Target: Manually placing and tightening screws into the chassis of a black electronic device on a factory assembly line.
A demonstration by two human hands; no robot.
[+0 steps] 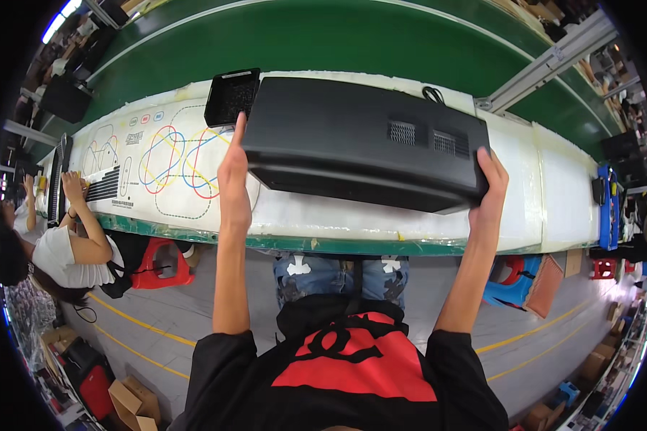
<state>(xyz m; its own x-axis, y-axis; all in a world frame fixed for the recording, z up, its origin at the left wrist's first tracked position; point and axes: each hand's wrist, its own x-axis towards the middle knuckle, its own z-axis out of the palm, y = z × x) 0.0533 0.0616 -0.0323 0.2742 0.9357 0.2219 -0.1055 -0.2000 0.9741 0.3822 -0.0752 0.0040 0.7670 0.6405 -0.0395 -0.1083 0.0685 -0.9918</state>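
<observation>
Head view, left to right: co-worker's hand [72, 185] on a printed sheet [162, 161] at the far left of the desk [553, 194]; small black tray [231, 95] just behind; left hand [233, 179] flat against the near-left end of a long black casing [366, 140] — fingers [239, 129] extended, pressing; casing atop white foam padding, vent grilles up; right hand [490, 188] clasping the right end, fingers [485, 159] curled over its edge.

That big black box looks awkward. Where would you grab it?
By its two short ends, one hand from each side. The black box is long and flat with smooth faces and no visible handle; the left hand and right hand press those ends now.
</observation>
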